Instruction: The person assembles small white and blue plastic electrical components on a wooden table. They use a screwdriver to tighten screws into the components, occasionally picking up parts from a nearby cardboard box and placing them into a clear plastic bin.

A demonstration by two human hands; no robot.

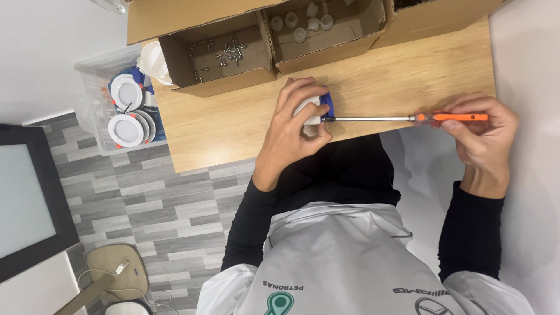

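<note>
Both hands are busy: the left hand (291,131) wraps closed around a small white-and-blue plastic fitting (318,109) at the wooden desk (233,122) edge, while the right hand (484,131) pinches the orange handle of a long screwdriver (408,118). Light, rigid and smooth, the fitting probably needs bracing by its body; the slim steel shaft could slip.

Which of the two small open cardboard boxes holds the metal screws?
The left small box, beside the clear plastic bin, holds loose screws. The right small box holds small white caps instead.
</note>
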